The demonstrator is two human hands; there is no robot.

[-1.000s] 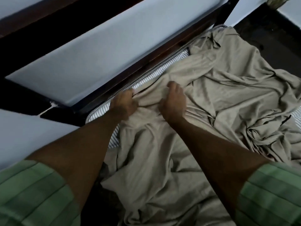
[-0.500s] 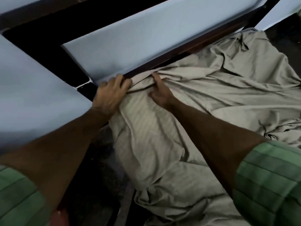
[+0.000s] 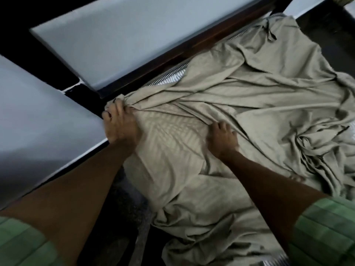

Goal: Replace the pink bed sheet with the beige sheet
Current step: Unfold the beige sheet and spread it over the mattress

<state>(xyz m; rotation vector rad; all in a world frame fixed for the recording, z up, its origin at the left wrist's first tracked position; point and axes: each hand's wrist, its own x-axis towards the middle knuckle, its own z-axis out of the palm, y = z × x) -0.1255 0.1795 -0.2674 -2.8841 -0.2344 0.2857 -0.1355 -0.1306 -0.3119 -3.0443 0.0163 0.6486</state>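
The left hand [image 3: 120,124] grips a bunched corner of the beige sheet [image 3: 249,116] beside the dark bed frame [image 3: 172,60]. The right hand [image 3: 222,139], well apart, presses flat on the sheet, which lies rumpled over the striped mattress [image 3: 172,78].

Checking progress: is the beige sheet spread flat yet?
No. The sheet lies bunched in folds, striped mattress showing; the left hand grips one corner.

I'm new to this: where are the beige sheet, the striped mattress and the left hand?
beige sheet [image 3: 249,104]: head view, on its wrinkled middle.
striped mattress [image 3: 173,78]: head view, uncovered edge.
left hand [image 3: 120,124]: head view, back of hand.
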